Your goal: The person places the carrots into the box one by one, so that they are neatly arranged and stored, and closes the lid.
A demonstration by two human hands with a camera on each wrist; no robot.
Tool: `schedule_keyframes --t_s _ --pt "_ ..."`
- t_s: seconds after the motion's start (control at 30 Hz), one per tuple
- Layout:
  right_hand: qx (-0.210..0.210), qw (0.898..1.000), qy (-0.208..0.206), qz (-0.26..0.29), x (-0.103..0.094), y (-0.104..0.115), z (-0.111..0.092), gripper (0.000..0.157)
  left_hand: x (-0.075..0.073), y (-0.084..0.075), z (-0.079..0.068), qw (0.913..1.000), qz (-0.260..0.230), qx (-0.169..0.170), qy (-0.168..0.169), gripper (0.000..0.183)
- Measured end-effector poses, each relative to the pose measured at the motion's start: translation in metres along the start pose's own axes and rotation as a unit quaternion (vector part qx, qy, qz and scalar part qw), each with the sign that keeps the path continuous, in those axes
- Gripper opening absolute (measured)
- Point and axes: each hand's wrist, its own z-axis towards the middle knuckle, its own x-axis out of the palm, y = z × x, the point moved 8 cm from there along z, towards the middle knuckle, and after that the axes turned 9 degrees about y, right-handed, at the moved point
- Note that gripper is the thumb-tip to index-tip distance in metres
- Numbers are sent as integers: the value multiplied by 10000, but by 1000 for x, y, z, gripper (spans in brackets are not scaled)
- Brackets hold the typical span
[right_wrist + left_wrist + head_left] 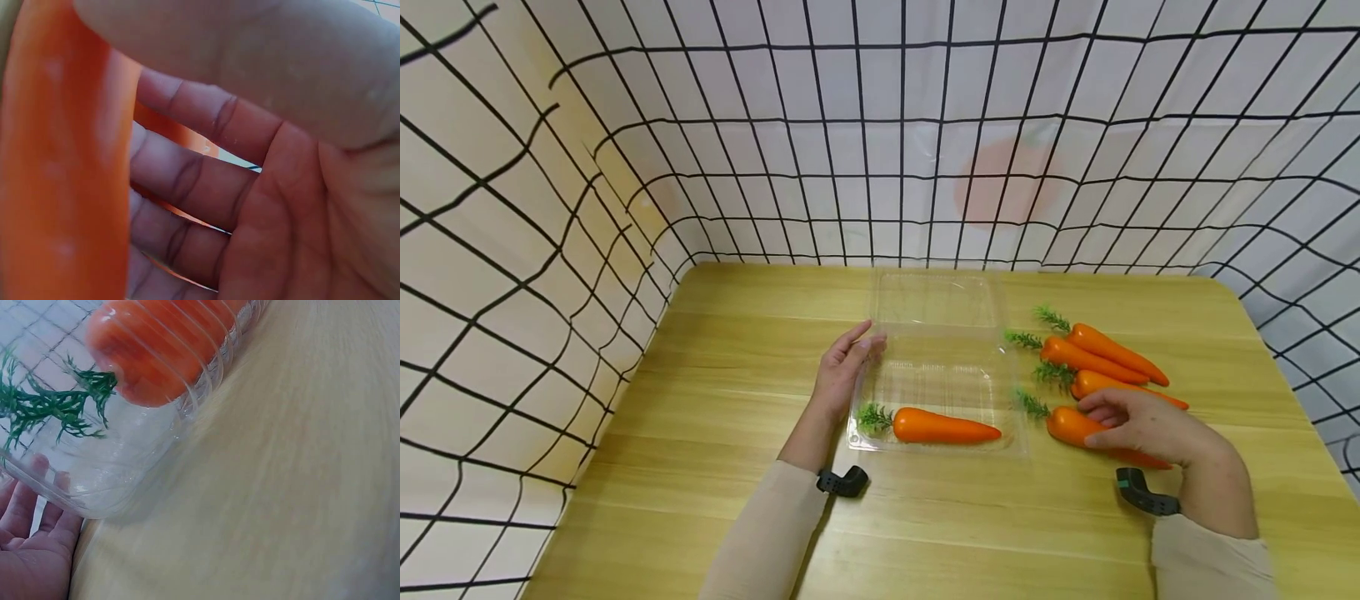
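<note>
A clear plastic clamshell box (932,375) lies with its lid (936,298) laid back, away from the person. Inside, along the near side, is one orange toy carrot (943,426) with a green leafy top (56,403) pointing left. My left hand (842,367) touches the box's left side, fingers (20,509) fairly straight against the clear wall. On the right, my right hand (1150,425) grips the nearest of the loose carrots (1070,426), thumb (250,56) on one side and fingers round the other. That carrot's tip shows beyond the hand.
Several more carrots (1116,350) lie side by side right of the box, leafy tops leftward. The wooden table (715,400) is bordered at the back and sides by black wire grid (820,121) over white sheeting. Each wrist wears a black band (844,482).
</note>
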Motion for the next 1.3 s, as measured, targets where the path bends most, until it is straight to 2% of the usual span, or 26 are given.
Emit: schedule_keyframes --t_s 0.37,0.6,0.83,1.1,1.3 --pt "388 9988 -3 -283 -3 -6 -8 58 1 1 0 10000 -52 3 27 45" --pt "362 9985 -139 -379 -12 -3 -18 51 2 -1 -1 10000 11 18 27 46" --pt "663 9962 -203 -522 -18 -5 -28 61 0 -2 0 9999 105 3 7 46" --pt "347 9974 -521 -346 -26 -1 -33 57 1 -2 0 9999 97 12 26 47" --pt "368 9961 -706 -386 -31 2 -42 54 0 -1 -1 9999 105 -36 17 47"
